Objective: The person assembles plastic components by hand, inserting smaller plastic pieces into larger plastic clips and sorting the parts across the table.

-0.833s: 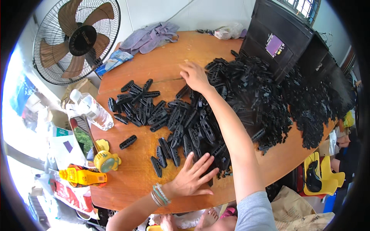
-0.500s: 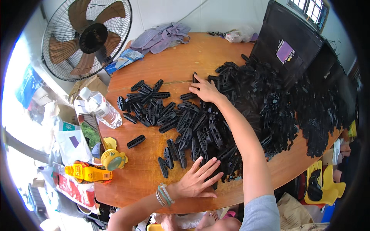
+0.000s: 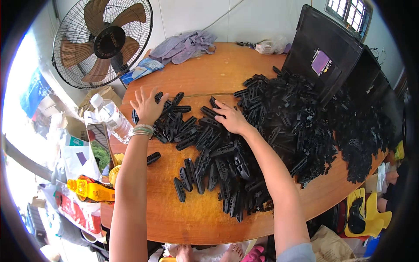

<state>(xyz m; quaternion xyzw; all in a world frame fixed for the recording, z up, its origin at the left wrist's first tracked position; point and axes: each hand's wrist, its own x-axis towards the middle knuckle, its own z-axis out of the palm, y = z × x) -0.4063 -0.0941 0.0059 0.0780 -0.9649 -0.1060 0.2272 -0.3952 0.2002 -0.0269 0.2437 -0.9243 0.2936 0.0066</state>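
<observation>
A loose heap of slotted, elongated black plastic pieces (image 3: 203, 142) covers the middle of the wooden table. My left hand (image 3: 149, 107), with bracelets at the wrist, is over the heap's far left corner, its fingers spread and nothing in them. At the heap's far edge my right hand (image 3: 232, 118) reaches in with fingers stretched out. Its fingertips touch or nearly touch a black piece (image 3: 214, 102) there; contact is hard to make out. One single piece (image 3: 153, 158) lies apart, just right of my left forearm. A denser pile of black parts (image 3: 301, 118) spreads to the right.
A black crate (image 3: 325, 52) lies tipped on its side at the back right. Left of the table edge are a water bottle (image 3: 114, 120), an orange bottle (image 3: 94, 191) and a fan (image 3: 109, 41). A purple cloth (image 3: 183, 46) rests at the back of the wooden table (image 3: 196, 222).
My left hand has moved from the table's near side to the heap's far left. The near pieces have shifted toward me. My right hand has moved slightly nearer and stays by the far edge.
</observation>
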